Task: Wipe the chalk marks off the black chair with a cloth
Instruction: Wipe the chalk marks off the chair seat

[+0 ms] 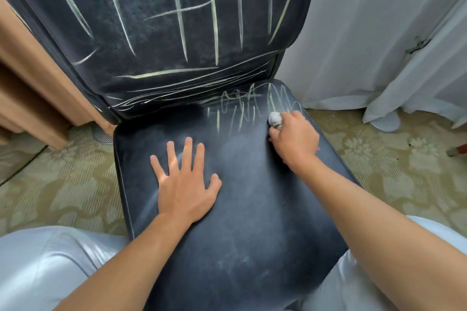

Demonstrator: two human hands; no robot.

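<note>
The black chair (247,222) fills the middle of the view, seat toward me and backrest upright behind it. Pale chalk marks (242,111) scribble across the seat's far right part, and long chalk strokes run over the backrest. My right hand (294,140) grips a small wadded white cloth (275,118) and holds it against the seat at the far right, on the chalk. My left hand (185,184) lies flat on the seat's left half with fingers spread. The near part of the seat looks smeared and dusty grey.
A tan curtain (32,88) hangs left of the chair and a white curtain (379,33) hangs to the right. Patterned floor (63,184) shows on both sides. My knees in light trousers (45,265) flank the seat's front edge.
</note>
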